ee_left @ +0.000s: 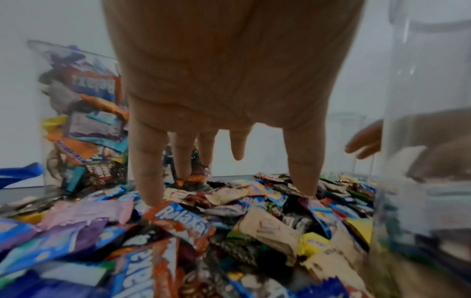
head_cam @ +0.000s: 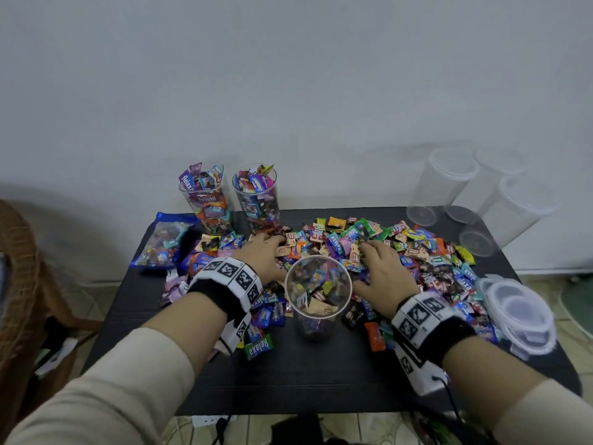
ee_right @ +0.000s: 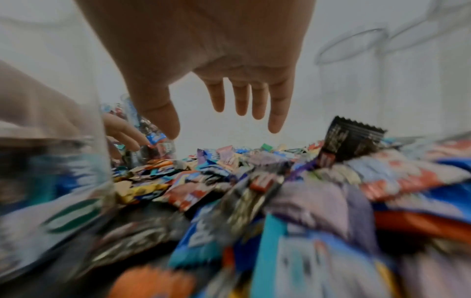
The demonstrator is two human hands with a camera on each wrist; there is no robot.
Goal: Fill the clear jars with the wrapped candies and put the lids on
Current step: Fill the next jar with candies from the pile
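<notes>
Spreading over the candy pile (head_cam: 369, 252), both hands, left hand (head_cam: 261, 256) and right hand (head_cam: 386, 273), lie open, gripping nothing. A careless scoop could knock the half-filled jar (head_cam: 317, 293) at frame centre.

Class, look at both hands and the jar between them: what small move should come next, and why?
Probably closing both hands to scoop candies. The left hand rests with straight fingers on the candy pile; the right hand is spread over it, holding nothing. The jar between them is only partly filled, while the two jars at the back are heaped to the rim.
</notes>
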